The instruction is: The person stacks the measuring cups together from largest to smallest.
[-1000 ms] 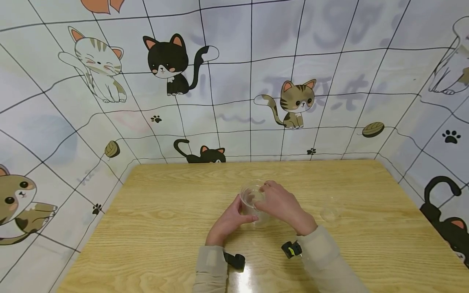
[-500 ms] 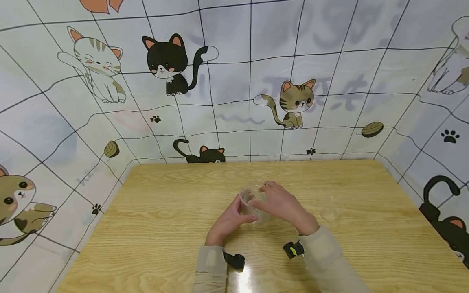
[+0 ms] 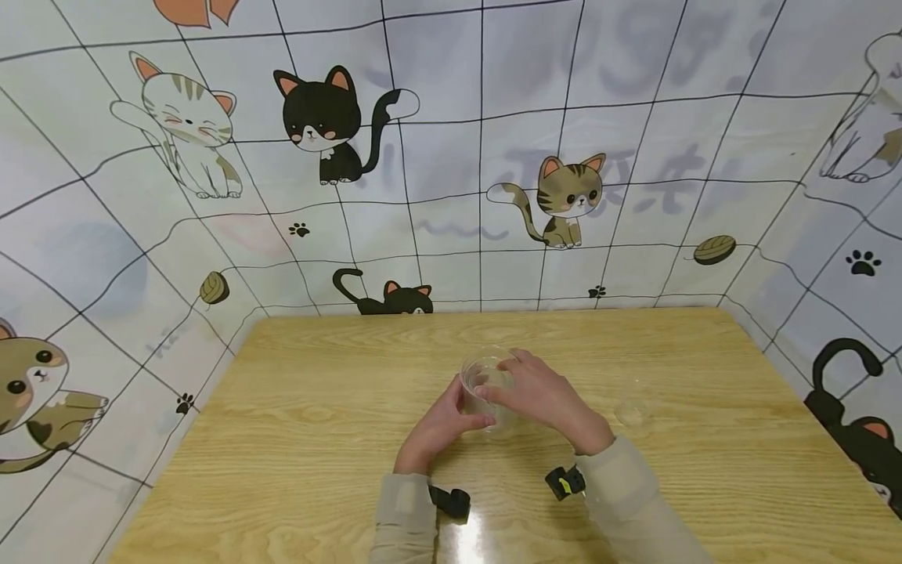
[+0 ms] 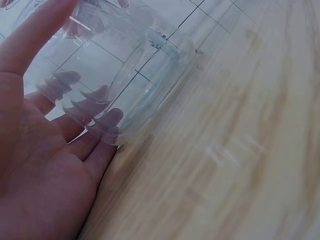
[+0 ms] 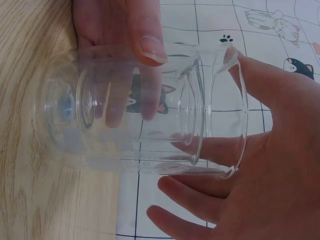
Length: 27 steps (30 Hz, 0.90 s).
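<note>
A clear glass beaker [image 3: 488, 415] stands near the middle of the table. Nested inside it, a smaller clear beaker [image 5: 140, 107] has its base a little above the outer one's. My left hand [image 3: 441, 423] grips the outer beaker's side; in the left wrist view its fingertips show through the glass. My right hand [image 3: 546, 395] is over the mouth. From the right wrist view, its thumb reaches the spout, its index finger overlaps the smaller beaker's rim, and the other fingers stretch loosely outside the glass.
Another clear round glass piece [image 3: 632, 411], hardly visible against the wood, sits right of the hands. The wooden table [image 3: 317, 454] backs onto a cat-patterned cloth [image 3: 451, 157] that also rises at both sides.
My right thumb has shifted slightly left across the beaker's mouth, away from the index finger. The left hand and the outer beaker have stayed in place.
</note>
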### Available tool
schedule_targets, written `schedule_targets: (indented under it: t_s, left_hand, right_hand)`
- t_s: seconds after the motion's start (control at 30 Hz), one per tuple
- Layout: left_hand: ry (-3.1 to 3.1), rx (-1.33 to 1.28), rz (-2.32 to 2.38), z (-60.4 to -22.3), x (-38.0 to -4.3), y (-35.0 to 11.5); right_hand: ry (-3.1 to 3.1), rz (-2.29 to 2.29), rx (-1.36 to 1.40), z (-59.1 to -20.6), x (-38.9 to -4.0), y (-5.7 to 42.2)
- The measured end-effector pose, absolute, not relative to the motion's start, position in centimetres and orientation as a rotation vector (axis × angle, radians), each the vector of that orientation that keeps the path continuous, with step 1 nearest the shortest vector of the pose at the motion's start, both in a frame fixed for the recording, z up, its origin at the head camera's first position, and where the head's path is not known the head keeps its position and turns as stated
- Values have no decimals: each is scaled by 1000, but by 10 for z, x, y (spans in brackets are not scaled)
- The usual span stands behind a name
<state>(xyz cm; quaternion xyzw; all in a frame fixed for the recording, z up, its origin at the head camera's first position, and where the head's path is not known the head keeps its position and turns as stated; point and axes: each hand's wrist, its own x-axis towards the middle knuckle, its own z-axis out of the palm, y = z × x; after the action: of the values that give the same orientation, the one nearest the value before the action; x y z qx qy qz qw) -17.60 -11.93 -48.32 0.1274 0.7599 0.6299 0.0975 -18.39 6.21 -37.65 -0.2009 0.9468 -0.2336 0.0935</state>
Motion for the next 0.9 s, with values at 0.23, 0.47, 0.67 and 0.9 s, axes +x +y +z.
schedule_targets:
  t_s: [0.23,0.47,0.67,0.9]
  left_hand:
    - [2240,377,1869,-482,-176,-119]
    - [2225,350,1854,-465,-169,-118]
    - [2254,344,1851,-472,-172,-119]
    - [2247,371,1859,-468,-169,-118]
  right_hand:
    - [2848,-617,-626,-377,-183,64]
    - [2854,-554,-631,-375,-179,65]
    - [2866,-487,-653,-373,-177,66]
    - [2882,-451,-676,-370,-175,66]
